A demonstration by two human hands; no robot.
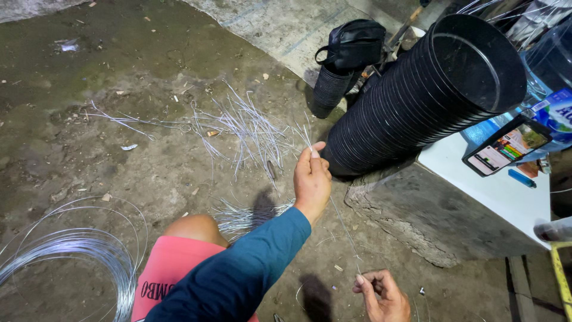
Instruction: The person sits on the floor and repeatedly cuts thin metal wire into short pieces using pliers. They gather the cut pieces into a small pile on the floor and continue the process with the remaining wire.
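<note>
A person's left hand, reaching out from a dark teal sleeve, pinches one end of a thin length of wire between thumb and forefinger, the other fingers curled in. The strand runs taut toward five o'clock, down to the right hand, which closes its fingertips on the lower end near the bottom edge of the frame. At eleven o'clock from the left hand, a scatter of cut wire pieces lies fanned across the dirt floor; a second small bundle of cut wire rests at seven o'clock, just beside the person's bare knee and pink shorts. Well out at eight o'clock, a large coil of wire sits on the ground by the left edge. At two o'clock from the left hand, a long stack of black plastic pots lies on its side over a rough stone block; a shorter black stack stands beyond it at one o'clock, topped by a black pouch. At three o'clock, a phone rests on a white surface.
</note>
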